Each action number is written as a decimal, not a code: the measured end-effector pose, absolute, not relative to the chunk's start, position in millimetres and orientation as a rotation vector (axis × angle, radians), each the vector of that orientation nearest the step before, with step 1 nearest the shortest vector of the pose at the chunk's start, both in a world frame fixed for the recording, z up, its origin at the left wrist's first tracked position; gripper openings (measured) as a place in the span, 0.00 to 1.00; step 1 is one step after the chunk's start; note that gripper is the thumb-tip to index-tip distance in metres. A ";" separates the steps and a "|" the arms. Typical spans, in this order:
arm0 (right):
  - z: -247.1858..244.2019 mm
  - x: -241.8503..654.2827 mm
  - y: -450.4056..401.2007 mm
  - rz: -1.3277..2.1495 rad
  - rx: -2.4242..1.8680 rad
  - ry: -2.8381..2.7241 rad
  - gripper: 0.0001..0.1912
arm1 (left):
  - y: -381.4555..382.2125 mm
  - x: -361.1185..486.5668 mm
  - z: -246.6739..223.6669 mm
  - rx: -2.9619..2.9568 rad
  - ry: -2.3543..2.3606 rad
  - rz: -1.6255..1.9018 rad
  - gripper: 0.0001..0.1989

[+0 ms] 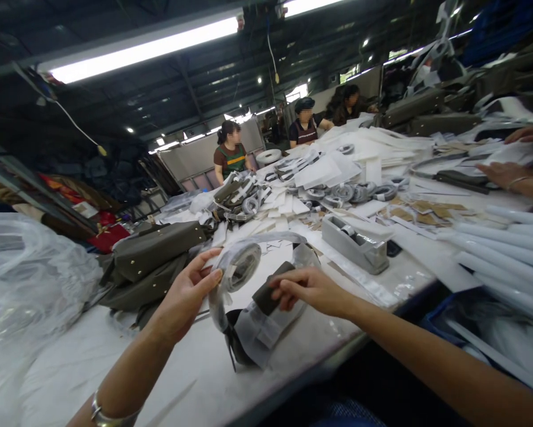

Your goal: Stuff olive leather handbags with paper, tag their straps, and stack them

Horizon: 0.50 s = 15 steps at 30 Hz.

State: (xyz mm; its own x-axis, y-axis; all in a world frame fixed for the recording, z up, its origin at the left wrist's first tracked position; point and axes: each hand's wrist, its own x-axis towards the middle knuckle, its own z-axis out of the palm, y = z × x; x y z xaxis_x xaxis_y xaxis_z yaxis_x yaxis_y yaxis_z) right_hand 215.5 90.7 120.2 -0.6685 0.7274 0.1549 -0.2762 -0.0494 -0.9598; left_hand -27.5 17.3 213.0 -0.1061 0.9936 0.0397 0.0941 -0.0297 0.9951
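Closed on the edge of a coiled strap in clear wrapping (243,268), my left hand (197,284) has its thumb and fingers pinched together. A grey band runs from the coil along the far side and down to the table. My right hand (313,289) has bent fingers on a dark olive fabric piece (266,296), part of a strap. White wrapping paper (259,332) covers the section just below it, and a dark strap end (239,341) lies at the table. My fingers hide part of the olive piece.
A grey tape dispenser (355,243) stands right of my hands. Olive bags (159,252) are stacked at left beside clear plastic sheeting (30,296). Wrapped coils and white sheets (324,172) pile beyond. White rolls (506,249) and another person's hands (508,175) are at right.
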 end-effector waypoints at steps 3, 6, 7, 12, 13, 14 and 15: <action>112.4 247.7 120.8 1.451 -0.604 -1.316 0.24 | 16.3 -30.9 212.7 1.145 1.348 1.379 0.34; 97.3 260.2 177.4 1.065 -0.827 -1.260 0.24 | 16.4 -28.4 212.5 1.040 1.359 1.488 0.34; 90.3 257.7 198.3 0.954 -0.941 -1.377 0.24 | 16.5 -26.2 212.9 1.008 1.371 1.530 0.34; 49.6 201.4 281.4 0.774 -1.178 -1.929 0.11 | 15.2 -12.7 216.1 0.917 1.453 1.697 0.30; 42.6 185.3 292.0 0.756 -1.189 -2.009 0.10 | 14.6 -10.4 215.9 0.903 1.471 1.717 0.29; 36.5 169.4 300.9 0.733 -1.203 -2.089 0.10 | 14.0 -8.3 215.0 0.891 1.489 1.731 0.29; 31.4 154.2 308.5 0.710 -1.220 -2.165 0.12 | 13.5 -6.4 213.5 0.881 1.505 1.737 0.29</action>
